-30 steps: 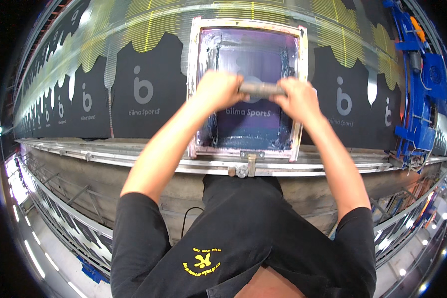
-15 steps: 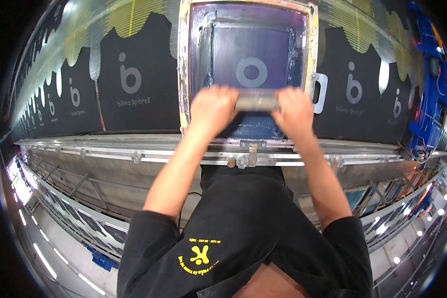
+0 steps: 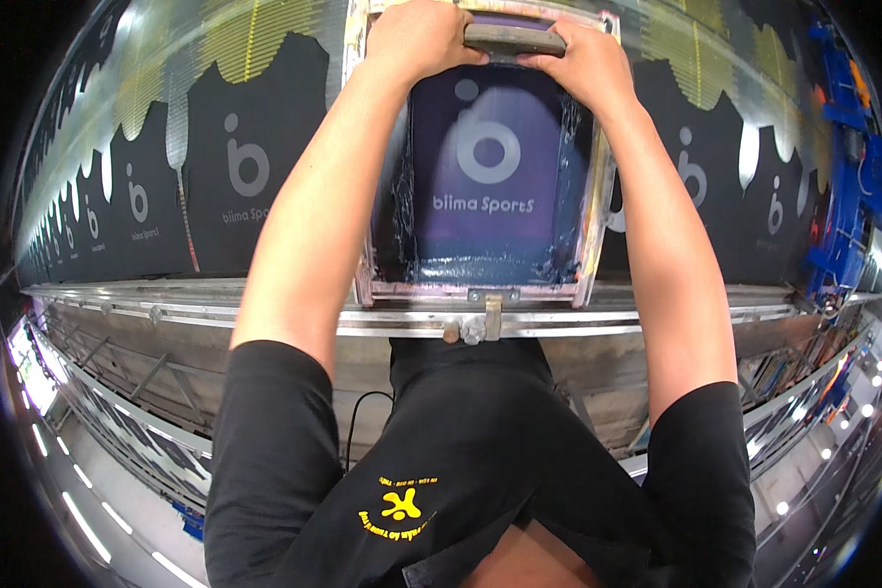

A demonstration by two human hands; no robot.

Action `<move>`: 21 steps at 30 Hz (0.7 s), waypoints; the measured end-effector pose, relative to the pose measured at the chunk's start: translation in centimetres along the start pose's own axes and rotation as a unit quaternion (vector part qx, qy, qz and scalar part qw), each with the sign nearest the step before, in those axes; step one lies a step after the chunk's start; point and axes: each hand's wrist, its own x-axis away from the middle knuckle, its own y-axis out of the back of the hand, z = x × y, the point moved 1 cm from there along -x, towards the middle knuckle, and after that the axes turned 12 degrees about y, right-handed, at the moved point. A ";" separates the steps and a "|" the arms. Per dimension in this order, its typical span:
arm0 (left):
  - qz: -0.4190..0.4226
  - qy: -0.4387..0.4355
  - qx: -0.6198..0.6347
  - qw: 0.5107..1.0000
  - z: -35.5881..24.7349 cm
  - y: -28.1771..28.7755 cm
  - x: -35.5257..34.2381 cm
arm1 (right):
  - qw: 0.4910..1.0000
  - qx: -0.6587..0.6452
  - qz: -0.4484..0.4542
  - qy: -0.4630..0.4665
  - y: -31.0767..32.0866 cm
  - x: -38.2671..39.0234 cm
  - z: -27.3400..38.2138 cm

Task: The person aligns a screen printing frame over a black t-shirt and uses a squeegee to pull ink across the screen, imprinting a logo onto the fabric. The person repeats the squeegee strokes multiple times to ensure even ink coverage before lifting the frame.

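A screen-printing frame (image 3: 598,225) lies on the long table in front of me, its mesh (image 3: 490,225) purple with a round logo showing through. Dark ink is smeared along the mesh's sides and near edge. Across the far end of the frame is a squeegee (image 3: 514,39) with a worn handle. My left hand (image 3: 423,39) grips its left end, and my right hand (image 3: 588,64) grips the right end. Both arms are stretched far forward. The squeegee's blade is mostly hidden from view.
Black cut fabric panels with pale logos (image 3: 255,147) lie in a row to the left, more (image 3: 691,157) to the right. A metal rail (image 3: 196,306) runs along the table's near edge, with a clamp (image 3: 493,316) at the frame. Blue machinery (image 3: 867,186) stands at the far right.
Both hands have pushed the squeegee away from me, from the near part of the mesh to its far end. The logo and lettering beneath are now uncovered.
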 end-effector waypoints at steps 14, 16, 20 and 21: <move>0.259 0.010 0.053 0.964 -3.3 -3.8 20.7 | 0.977 -0.105 0.183 -0.032 -1.8 20.7 9.3; 0.337 0.015 0.074 0.938 -3.1 -3.9 19.0 | 0.941 -0.132 0.301 -0.083 -1.1 18.7 8.8; 0.449 0.024 0.130 0.884 -2.1 -2.9 16.0 | 0.915 -0.318 0.204 -0.145 -0.2 18.0 6.0; 0.461 0.024 0.162 0.872 -1.5 -2.6 15.4 | 0.914 -0.341 0.114 -0.190 1.5 17.5 5.5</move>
